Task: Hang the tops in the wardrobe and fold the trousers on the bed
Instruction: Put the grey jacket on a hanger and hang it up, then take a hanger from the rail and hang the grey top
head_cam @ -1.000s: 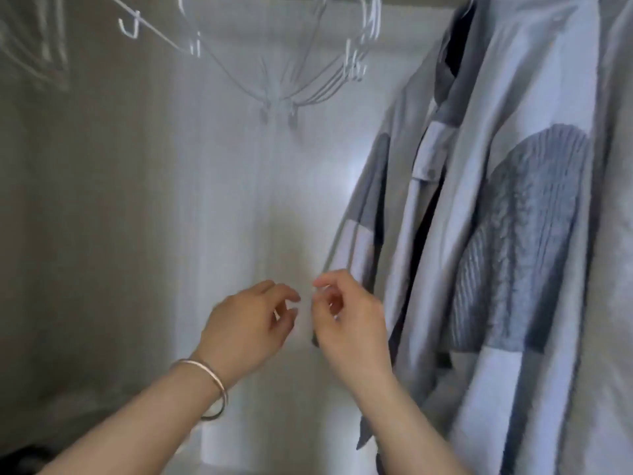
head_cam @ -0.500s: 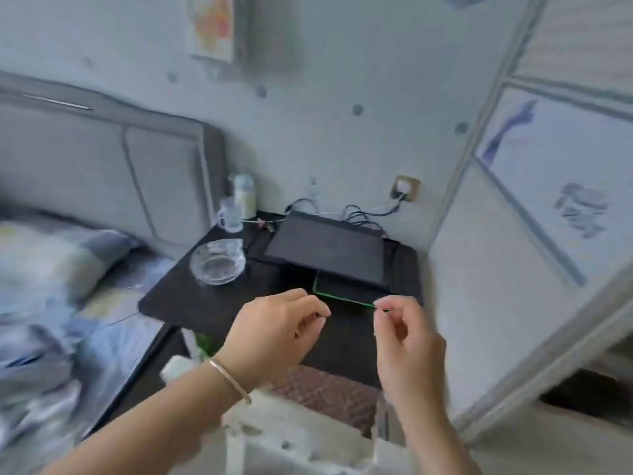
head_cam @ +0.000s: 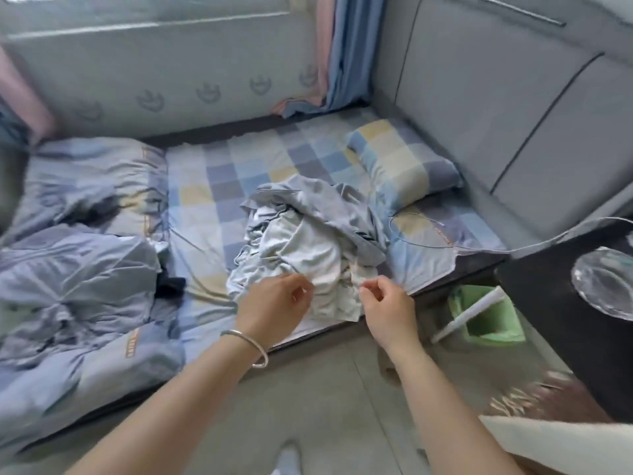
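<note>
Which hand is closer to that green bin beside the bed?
Right. The right hand hovers just left of the green bin; the left hand is farther left, over the clothes pile.

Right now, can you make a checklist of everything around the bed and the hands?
Surface: bed with checked sheet, partly bare.
Job's things: crumpled clothes pile near the bed's front edge, unfolded.
Clutter: duvet bunched at left; pillow by the headboard; dark item beside the duvet.
Grippers: left hand and right hand over the pile's near edge, fingers curled, holding nothing.
Cables: thin cable from the nightstand onto the bed.
Surroundings: green bin, glass dish, curtain.
</note>
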Action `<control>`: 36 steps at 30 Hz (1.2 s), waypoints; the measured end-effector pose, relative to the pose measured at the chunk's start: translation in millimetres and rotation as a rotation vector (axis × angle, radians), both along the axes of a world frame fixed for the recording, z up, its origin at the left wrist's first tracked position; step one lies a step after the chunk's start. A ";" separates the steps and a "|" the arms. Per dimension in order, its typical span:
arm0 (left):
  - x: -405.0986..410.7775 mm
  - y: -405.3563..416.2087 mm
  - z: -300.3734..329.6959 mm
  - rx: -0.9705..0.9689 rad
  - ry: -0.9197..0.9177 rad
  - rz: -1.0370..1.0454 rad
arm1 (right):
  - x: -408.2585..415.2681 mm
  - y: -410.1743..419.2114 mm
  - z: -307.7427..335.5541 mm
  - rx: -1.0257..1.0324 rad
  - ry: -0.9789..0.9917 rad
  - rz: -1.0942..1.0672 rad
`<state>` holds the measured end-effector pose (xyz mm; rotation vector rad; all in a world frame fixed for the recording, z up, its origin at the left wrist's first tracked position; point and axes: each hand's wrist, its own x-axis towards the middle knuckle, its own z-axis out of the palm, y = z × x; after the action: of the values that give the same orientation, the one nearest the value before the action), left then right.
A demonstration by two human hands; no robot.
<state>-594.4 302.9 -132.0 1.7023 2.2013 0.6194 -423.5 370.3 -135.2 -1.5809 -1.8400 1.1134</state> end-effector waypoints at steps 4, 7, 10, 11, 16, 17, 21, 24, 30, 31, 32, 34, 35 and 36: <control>-64.7 24.0 -28.1 -0.088 -0.025 0.098 | -60.4 35.1 -28.6 -0.060 -0.056 0.058; -94.7 52.5 -53.4 -0.171 -0.041 0.135 | -85.5 73.9 -47.5 -0.101 -0.101 0.095; -122.0 89.2 -84.1 -0.242 -0.055 0.191 | -105.7 120.2 -75.9 -0.146 -0.153 0.117; -129.4 101.9 -93.7 -0.265 -0.064 0.209 | -112.2 135.8 -87.2 -0.161 -0.166 0.126; -164.5 169.5 -133.1 -0.344 -0.133 0.360 | -145.4 218.0 -142.8 -0.322 -0.279 0.220; -171.9 183.3 -139.9 -0.363 -0.138 0.381 | -152.3 234.5 -154.8 -0.343 -0.305 0.244; -207.6 244.0 -176.3 -0.379 -0.133 0.432 | -187.7 308.6 -208.8 -0.340 -0.454 0.301; -229.1 285.0 -216.7 -0.382 -0.124 0.438 | -216.8 354.6 -254.2 -0.321 -0.495 0.299; -245.8 323.0 -313.2 -0.604 -0.148 0.351 | -265.6 401.3 -344.3 -0.221 -0.612 0.383; -253.0 330.2 -325.9 -0.615 -0.153 0.370 | -272.5 410.2 -356.3 -0.184 -0.608 0.358; -259.5 337.9 -336.4 -0.620 -0.156 0.388 | -277.9 419.2 -365.6 -0.143 -0.608 0.323; -269.4 354.8 -352.3 -0.619 -0.145 0.398 | -287.1 437.4 -382.1 -0.051 -0.625 0.235; -272.8 362.8 -358.5 -0.615 -0.134 0.391 | -290.3 445.3 -389.7 -0.012 -0.657 0.205; -275.2 371.1 -364.1 -0.610 -0.130 0.386 | -293.0 452.8 -397.4 0.024 -0.707 0.195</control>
<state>-869.6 674.0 -496.2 0.9221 2.3127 0.0989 -716.5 823.2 -532.6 -1.9769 -2.4791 0.6274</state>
